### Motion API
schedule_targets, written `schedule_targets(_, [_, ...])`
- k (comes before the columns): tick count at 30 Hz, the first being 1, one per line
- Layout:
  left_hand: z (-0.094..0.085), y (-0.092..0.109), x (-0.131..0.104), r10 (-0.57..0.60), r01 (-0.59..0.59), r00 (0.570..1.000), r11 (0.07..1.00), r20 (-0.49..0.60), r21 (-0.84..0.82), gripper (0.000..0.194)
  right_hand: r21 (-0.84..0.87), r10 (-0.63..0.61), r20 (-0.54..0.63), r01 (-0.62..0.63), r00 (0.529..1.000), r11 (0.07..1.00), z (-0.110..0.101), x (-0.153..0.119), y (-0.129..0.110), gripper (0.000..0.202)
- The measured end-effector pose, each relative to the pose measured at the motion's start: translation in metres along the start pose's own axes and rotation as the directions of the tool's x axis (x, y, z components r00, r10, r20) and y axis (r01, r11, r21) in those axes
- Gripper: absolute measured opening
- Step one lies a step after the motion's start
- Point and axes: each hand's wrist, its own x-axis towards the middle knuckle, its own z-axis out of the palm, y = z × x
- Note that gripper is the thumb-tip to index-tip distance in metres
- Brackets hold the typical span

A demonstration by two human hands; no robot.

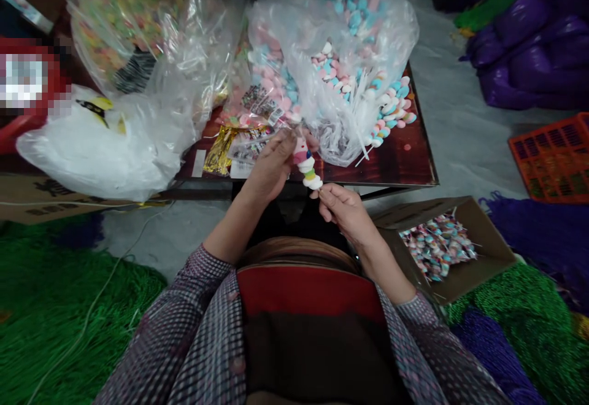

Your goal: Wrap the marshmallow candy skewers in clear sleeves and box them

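Between my hands, over the table's front edge, is a skewer of soft candy (310,170) with white, yellow, green and pink pieces, seemingly in a clear wrapper. My left hand (275,162) grips its upper end, fingers closed around the wrapper. The fingers of my right hand (339,206) pinch the lower end, just below the white piece. Beyond the candy, gold twist ties (219,150) and small clear wrappers (248,147) lie on the dark red table (405,165). White sticks (363,107) and finished-looking candy skewers (391,110) rest to the right on a plastic bag.
Large clear bags of pink and blue candy (354,12) and yellow-green candy (124,12) cover the table's back. A white bag (105,153) sits left. An open cardboard box (488,258) of wrapped candy stands low right, near an orange crate (552,159).
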Motion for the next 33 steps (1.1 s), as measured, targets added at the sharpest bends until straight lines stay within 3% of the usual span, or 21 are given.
schedule_targets(6, [0.012,-0.023,-0.008,0.061,-0.060,0.998,0.996,-0.018,0.068,0.039,-0.023,-0.058,-0.039,0.057,0.998,0.998,0.016,0.004,0.006,0.047])
schedule_targets(10, [0.008,-0.022,-0.007,0.150,-0.146,0.988,0.985,-0.036,0.093,0.038,-0.176,-0.139,-0.053,0.127,0.989,0.976,0.012,0.002,0.010,0.045])
schedule_targets(14, [0.003,-0.021,-0.014,0.093,-0.094,0.996,0.986,0.014,0.138,0.037,-0.173,-0.146,-0.144,0.120,0.979,0.977,0.009,-0.001,0.015,0.039])
schedule_targets(17, [-0.001,-0.012,-0.017,0.087,-0.092,0.994,0.992,0.063,0.084,0.046,-0.099,-0.130,-0.136,0.117,0.982,0.988,0.010,-0.001,0.017,0.038])
schedule_targets(20, [-0.003,0.009,-0.012,0.158,-0.159,0.982,0.987,0.102,-0.003,0.055,-0.101,-0.130,-0.112,0.118,0.985,0.988,0.009,0.000,0.018,0.040])
schedule_targets(24, [-0.002,0.026,0.001,0.196,-0.196,0.980,0.980,-0.008,0.046,0.044,-0.150,-0.125,-0.085,0.112,0.988,0.982,0.010,-0.001,0.019,0.044])
schedule_targets(30, [0.004,0.000,0.003,0.266,-0.262,0.957,0.964,-0.114,0.053,0.024,-0.171,-0.147,-0.118,0.126,0.982,0.977,0.014,-0.003,0.020,0.047])
schedule_targets(33, [0.008,-0.015,-0.004,0.321,-0.313,0.935,0.947,-0.151,0.078,0.023,-0.092,-0.127,-0.149,0.114,0.981,0.989,0.016,-0.002,0.020,0.047])
